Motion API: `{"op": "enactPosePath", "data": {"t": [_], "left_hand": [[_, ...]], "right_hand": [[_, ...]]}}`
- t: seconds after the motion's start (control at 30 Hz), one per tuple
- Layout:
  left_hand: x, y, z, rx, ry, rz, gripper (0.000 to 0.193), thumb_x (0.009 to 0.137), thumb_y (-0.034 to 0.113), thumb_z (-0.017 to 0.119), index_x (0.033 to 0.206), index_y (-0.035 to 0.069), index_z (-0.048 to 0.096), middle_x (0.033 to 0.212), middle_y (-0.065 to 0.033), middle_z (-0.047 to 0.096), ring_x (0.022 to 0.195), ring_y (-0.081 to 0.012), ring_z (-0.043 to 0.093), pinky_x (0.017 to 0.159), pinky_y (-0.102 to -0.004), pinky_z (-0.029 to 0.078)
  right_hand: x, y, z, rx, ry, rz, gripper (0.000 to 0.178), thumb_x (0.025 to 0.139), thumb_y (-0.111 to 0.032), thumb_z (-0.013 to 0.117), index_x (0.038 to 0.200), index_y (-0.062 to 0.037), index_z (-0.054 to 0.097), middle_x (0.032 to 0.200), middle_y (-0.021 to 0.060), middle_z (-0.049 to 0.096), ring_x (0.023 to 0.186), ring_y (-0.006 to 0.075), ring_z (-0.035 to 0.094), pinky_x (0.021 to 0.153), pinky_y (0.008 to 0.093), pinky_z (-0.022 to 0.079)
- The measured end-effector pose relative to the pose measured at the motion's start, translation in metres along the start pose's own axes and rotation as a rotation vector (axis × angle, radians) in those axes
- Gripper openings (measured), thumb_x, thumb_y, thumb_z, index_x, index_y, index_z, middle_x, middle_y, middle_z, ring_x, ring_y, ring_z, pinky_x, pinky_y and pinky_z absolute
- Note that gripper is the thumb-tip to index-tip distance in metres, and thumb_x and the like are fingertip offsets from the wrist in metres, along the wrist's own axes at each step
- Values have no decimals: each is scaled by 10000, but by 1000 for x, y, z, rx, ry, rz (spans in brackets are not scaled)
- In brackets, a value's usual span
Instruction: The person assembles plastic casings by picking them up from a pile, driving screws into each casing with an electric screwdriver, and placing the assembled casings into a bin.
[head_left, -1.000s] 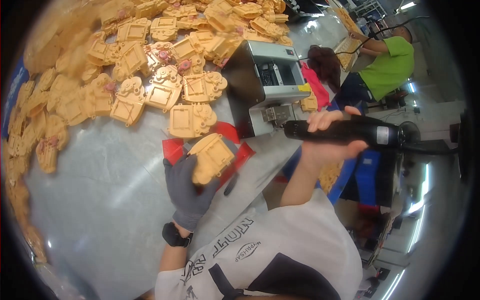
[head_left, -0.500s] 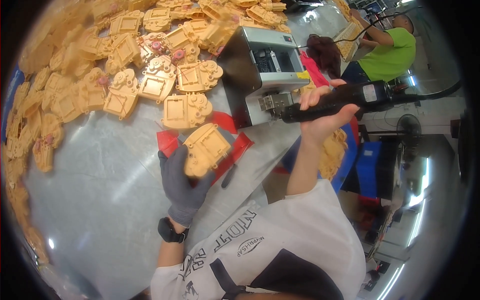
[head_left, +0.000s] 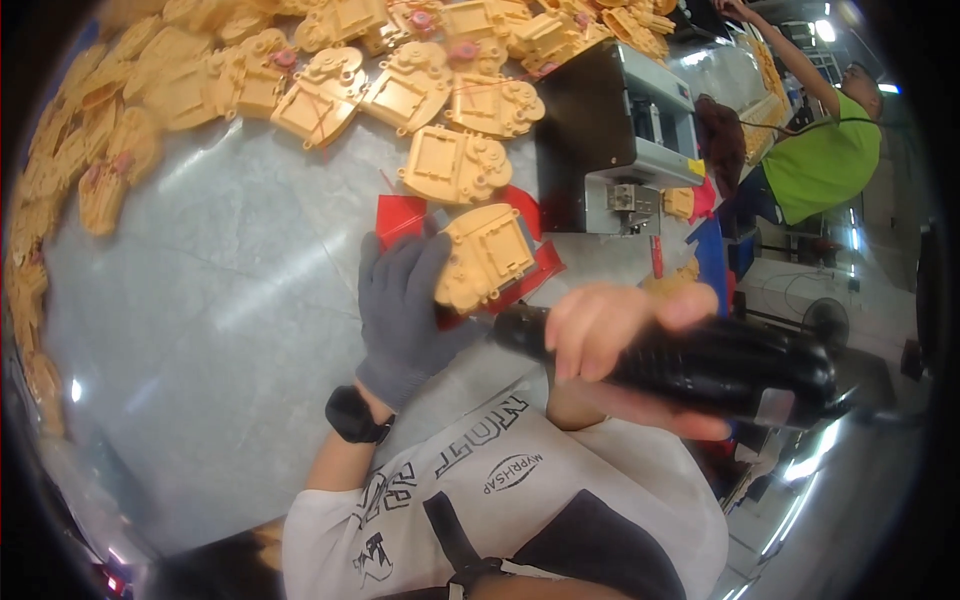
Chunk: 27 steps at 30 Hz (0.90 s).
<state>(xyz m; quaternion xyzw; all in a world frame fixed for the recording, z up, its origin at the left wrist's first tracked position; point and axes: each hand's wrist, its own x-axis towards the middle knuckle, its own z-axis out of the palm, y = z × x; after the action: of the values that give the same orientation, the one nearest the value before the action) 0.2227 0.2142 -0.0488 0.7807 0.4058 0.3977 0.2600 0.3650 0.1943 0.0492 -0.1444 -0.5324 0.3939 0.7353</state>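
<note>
My left hand [head_left: 405, 310], in a grey glove, grips the left edge of a yellow plastic housing [head_left: 487, 255], a flat part with a rectangular frame moulded in it. The housing lies over a red holder [head_left: 402, 216] on the grey table. My bare right hand [head_left: 610, 335], blurred by motion, is wrapped round a black corded electric screwdriver [head_left: 720, 365]. Its tip points left, close to the lower edge of the housing and my left fingers; whether it touches cannot be made out. Another yellow housing [head_left: 455, 165] lies just beyond the holder.
Behind the holder stands a black and grey desktop machine [head_left: 600, 140] with a metal outlet at its front. Yellow housings [head_left: 320, 95] are heaped along the far and left sides of the grey tabletop [head_left: 220, 350]. A person in a green shirt [head_left: 825, 160] works at the far right.
My right hand has brought the screwdriver down from the machine's front toward the held housing. My left hand still holds the housing. The whole view has shifted, moving the machine rightward.
</note>
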Motion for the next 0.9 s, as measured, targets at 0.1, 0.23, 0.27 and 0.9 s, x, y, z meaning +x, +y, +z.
{"op": "enactPosePath", "data": {"t": [0.1, 0.23, 0.27, 0.9], "left_hand": [[-3, -3, 0, 6, 21, -19, 759, 538, 305, 783, 1179, 55, 463, 1065, -113, 525, 1007, -309, 499, 985, -532, 276], [0, -1, 0, -44, 39, -28, 729, 581, 291, 765, 1191, 53, 443, 1080, -119, 536, 997, -317, 511, 989, -536, 283], [-1, 0, 1, -58, 60, -41, 729, 589, 291, 762, 1196, 52, 436, 1088, -121, 540, 994, -320, 514, 986, -536, 290], [-3, -5, 1, -65, 31, -100, 845, 512, 310, 816, 1213, 28, 439, 1131, -132, 543, 1029, -333, 518, 982, -555, 296]], "right_hand": [[1, 7, 3, -69, -60, 0, 795, 738, -646, 582, 1108, 5, 314, 662, 131, 527, 504, 221, 512, 492, 313, 424], [17, 1, 6, -134, -2, -44, 822, 729, -678, 556, 1133, -7, 308, 679, 134, 532, 504, 225, 516, 493, 324, 424], [25, 1, 0, -133, -28, -38, 856, 718, -703, 538, 1161, -10, 302, 687, 132, 534, 511, 227, 515, 499, 330, 429], [44, 52, -14, -90, -76, 111, 914, 649, -705, 590, 1128, 28, 327, 648, 124, 532, 507, 203, 528, 468, 299, 460]]}}
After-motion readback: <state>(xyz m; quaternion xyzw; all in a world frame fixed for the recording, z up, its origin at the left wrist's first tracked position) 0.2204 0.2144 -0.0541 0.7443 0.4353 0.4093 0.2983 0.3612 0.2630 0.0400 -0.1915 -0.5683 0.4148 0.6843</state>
